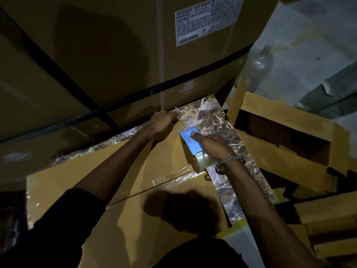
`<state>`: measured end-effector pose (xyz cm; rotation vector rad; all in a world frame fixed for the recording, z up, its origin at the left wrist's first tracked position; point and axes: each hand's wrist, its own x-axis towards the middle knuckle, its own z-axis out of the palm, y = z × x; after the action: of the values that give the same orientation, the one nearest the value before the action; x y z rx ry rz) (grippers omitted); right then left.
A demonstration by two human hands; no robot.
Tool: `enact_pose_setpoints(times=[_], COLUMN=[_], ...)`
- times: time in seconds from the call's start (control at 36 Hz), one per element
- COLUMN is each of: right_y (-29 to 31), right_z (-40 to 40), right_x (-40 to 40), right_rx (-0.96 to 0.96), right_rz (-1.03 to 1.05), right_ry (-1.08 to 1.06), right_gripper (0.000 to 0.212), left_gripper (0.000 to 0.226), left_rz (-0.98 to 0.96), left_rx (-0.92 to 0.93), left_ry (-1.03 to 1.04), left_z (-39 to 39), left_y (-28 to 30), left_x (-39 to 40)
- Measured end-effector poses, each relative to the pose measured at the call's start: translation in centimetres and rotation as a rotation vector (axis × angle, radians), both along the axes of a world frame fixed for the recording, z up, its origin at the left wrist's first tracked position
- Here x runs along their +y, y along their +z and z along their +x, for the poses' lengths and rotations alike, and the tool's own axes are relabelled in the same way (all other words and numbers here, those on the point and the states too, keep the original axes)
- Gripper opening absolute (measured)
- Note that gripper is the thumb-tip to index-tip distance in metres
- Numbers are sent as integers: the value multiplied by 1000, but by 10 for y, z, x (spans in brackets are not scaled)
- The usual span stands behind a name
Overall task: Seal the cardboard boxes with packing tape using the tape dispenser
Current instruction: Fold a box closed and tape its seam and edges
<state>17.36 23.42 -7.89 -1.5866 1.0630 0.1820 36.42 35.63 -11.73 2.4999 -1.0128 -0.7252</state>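
Dim storage space surrounds a brown cardboard box (135, 219) lying flat closest to the camera, its flap seam running across under a glossy strip of clear tape (173, 179). Past the box's far and right edges shows a dark marbled slab (218, 120), on which it rests. On the box's right part, the right hand (211, 145) curls around a blue tape dispenser (190, 141), thumb laid on its blue plate, with the roll of clear tape (200, 161) just under the wrist; a metal bracelet (229, 162) circles that wrist. A little farther and to the left, the left hand (161, 120) presses down at the far edge of the box with fingers bent, seemingly pinching the free end of the tape, though dimness hides the fingertips. To the right lies an opened box (286, 136) with raised flaps and a dark interior. Beyond the hands rises a large stacked carton (108, 55) bound by black strapping (173, 82) and bearing a white printed label (204, 18). Farthest right, a clear plastic bottle (258, 64) stands against a pale grey wall.
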Motion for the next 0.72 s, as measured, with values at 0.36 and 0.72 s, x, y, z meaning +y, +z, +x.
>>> enact_pose_setpoints(times=[0.36,0.72], right_y=[-10,-15], right_z=[-8,-26], right_x=[-2,4], right_rx=[14,1], right_rz=[52,25], right_ry=[53,52], right_gripper=[81,72], left_gripper=[15,29], left_rz=[-265,-510], left_rx=[270,109], left_ry=[190,115], left_z=[1,-18], left_y=[-19,-19], left_x=[3,6])
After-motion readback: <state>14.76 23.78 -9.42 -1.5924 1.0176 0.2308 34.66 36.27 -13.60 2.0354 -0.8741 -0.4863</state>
